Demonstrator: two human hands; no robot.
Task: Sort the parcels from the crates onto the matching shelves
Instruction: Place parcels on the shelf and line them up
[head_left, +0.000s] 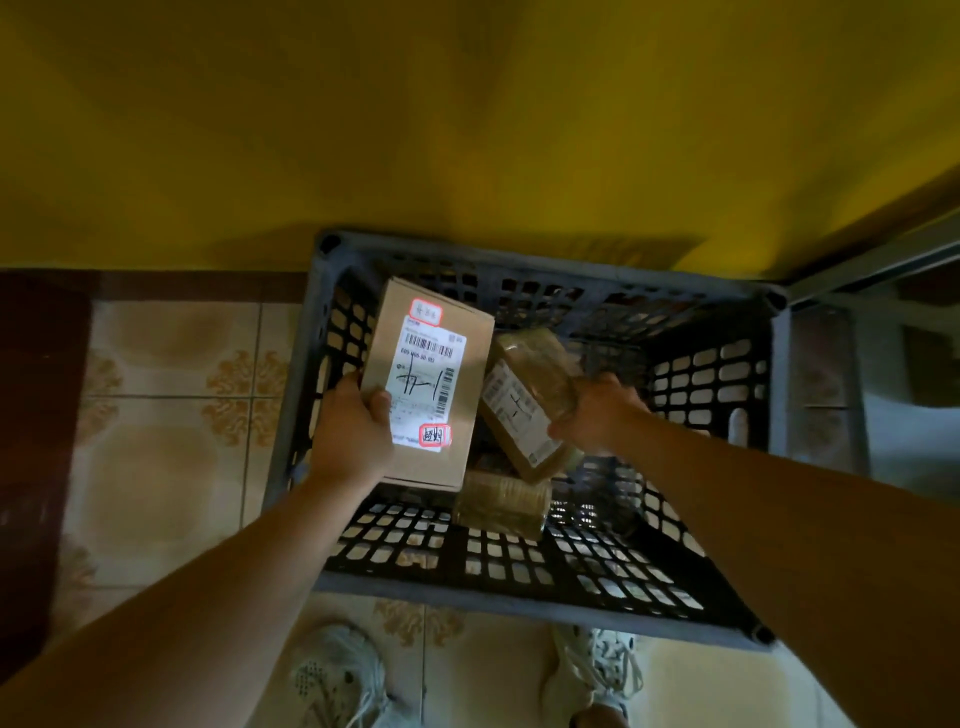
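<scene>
While left hand (352, 432) grips cardboard box (431, 374), right hand (597, 414) holds parcel (519, 410).

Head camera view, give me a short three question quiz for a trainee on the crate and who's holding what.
1. True or false: the left hand grips the labelled cardboard box.
2. What does the right hand grip? A, a tape-wrapped parcel; B, a bottle; C, nothing.
3. How many parcels in view lie in the black crate with no hand on them?
Key: 1 true. 2 A. 3 one, the loose parcel by the crate's near wall.
</scene>
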